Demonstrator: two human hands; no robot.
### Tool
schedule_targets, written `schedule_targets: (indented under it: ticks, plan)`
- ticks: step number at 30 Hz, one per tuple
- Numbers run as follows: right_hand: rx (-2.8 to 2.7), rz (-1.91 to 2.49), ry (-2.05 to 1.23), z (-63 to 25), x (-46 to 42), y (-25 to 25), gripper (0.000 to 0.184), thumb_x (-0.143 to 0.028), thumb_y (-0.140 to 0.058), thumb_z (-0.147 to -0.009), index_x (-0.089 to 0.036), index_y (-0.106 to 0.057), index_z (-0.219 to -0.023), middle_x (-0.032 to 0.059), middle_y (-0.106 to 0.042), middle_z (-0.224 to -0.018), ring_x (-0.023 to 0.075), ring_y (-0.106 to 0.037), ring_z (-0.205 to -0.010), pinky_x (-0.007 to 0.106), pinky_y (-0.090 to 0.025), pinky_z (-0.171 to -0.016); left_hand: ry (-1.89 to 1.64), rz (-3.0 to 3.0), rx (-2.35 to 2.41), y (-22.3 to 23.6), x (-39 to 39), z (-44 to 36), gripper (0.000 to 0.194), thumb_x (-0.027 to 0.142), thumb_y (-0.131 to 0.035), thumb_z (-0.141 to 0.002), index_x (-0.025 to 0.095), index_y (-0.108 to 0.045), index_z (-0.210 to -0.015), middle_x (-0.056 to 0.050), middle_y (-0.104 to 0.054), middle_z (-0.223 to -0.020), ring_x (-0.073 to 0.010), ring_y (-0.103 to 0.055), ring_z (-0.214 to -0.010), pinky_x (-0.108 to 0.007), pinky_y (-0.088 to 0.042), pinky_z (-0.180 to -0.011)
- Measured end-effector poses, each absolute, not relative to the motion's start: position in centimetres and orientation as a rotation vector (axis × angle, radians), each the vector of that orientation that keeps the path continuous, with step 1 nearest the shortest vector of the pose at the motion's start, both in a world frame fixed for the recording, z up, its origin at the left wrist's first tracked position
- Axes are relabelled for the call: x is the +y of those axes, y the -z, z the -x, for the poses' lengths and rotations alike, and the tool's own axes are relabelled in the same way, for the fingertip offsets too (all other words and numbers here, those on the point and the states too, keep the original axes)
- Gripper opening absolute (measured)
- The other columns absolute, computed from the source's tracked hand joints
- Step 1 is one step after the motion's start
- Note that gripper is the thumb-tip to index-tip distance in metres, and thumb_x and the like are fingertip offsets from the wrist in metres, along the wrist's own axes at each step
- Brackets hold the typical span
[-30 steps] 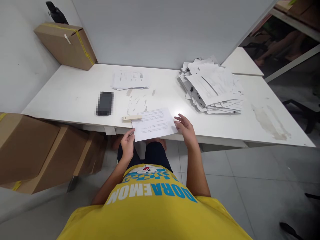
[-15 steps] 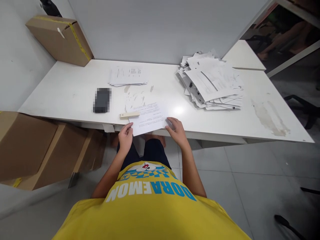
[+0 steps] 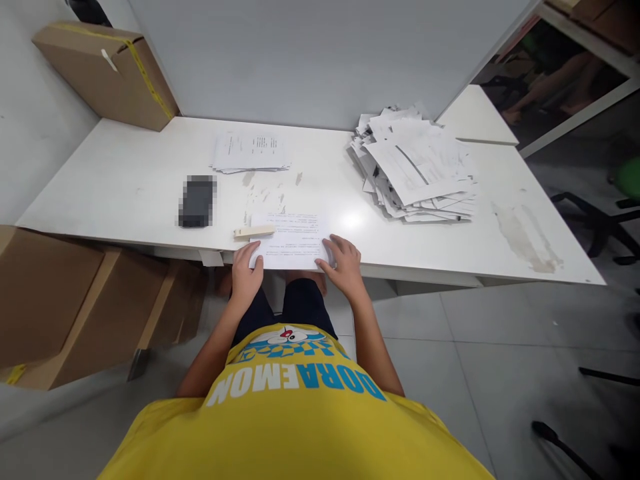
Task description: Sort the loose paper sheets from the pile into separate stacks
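Observation:
A printed sheet of paper [image 3: 293,245] lies at the front edge of the white table, its near edge roughly parallel to the table edge. At its left side is my left hand [image 3: 247,272], thumb and fingers apart against the paper's edge. My right hand [image 3: 345,267] rests at the right side, fingers spread and thumb touching the near right corner. A cream, bar-shaped object, perhaps a stapler [image 3: 254,231], sits across the sheet's left edge, just beyond my left fingers. Whether other sheets lie under the top one, I cannot tell.
A thin stack of papers [image 3: 250,152] is at the back left, with a blurred dark object [image 3: 197,201] nearer me. An untidy paper pile [image 3: 415,163] stands right. One cardboard box [image 3: 105,73] leans at the back left; further boxes [image 3: 55,300] stand left of the table [image 3: 125,193].
The sheet has turned from slanted to nearly square with the table edge. My left hand has moved up along its left side, and my right hand rests closer in. The view has shifted slightly.

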State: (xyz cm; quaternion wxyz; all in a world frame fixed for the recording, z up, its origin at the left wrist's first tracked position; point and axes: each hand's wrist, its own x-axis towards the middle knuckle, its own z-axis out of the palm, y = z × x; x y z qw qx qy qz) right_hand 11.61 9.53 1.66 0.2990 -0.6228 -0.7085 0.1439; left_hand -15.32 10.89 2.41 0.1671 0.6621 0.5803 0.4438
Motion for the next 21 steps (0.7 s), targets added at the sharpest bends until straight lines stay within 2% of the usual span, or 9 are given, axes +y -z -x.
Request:
schedule_targets:
  ticks: [6,14,18,21]
  plan:
    - [-1.942,1.677,-0.372,-11.8,9.4,-1.9,0.058,-0.061,-0.050,-0.091,-0.029,-0.051,-0.138,0.0119,-0.045,-0.149,0.0347,-0.039,-0.136,0.055,-0.029,-0.111,-1.233,-2.061,1.646,-2.0,10.2,14.8,0.037,0.028,-0.048,-0.093,0.018,-0.062,-0.126,-0.013,-0.064,-0.129,-0.0280,-0.050,-0.130,-0.048,-0.039,-0.114]
    - [-1.837,1.691,-0.368,-11.1,9.6,-1.9,0.046,-0.051,-0.044,-0.095,-0.025,-0.053,-0.132,0.0127,-0.050,-0.143,0.0320,-0.041,-0.134,0.054,-0.030,-0.110,-1.209,-2.211,1.667,-3.3,12.2,16.1,0.045,0.032,-0.047,-0.094,0.017,-0.055,-0.136,-0.015,-0.056,-0.140,-0.0306,-0.041,-0.140,-0.050,-0.029,-0.119]
    - [-1.811,1.684,-0.367,-11.2,9.6,-1.8,0.045,-0.050,-0.046,-0.094,-0.023,-0.054,-0.129,0.0144,-0.050,-0.141,0.0328,-0.041,-0.133,0.055,-0.032,-0.109,-0.971,-2.395,1.492,-4.7,14.3,16.6,0.056,0.039,-0.047,-0.095,0.017,-0.043,-0.147,-0.012,-0.042,-0.156,-0.0307,-0.028,-0.150,-0.049,-0.021,-0.122]
    - [-1.785,1.655,-0.358,-11.3,9.6,-1.5,0.044,-0.048,-0.046,-0.093,-0.023,-0.053,-0.128,0.0153,-0.050,-0.138,0.0332,-0.041,-0.132,0.056,-0.033,-0.109,-0.789,-2.480,1.419,-4.9,14.9,16.4,0.058,0.041,-0.047,-0.095,0.019,-0.042,-0.149,-0.010,-0.040,-0.157,-0.0300,-0.028,-0.150,-0.049,-0.017,-0.124]
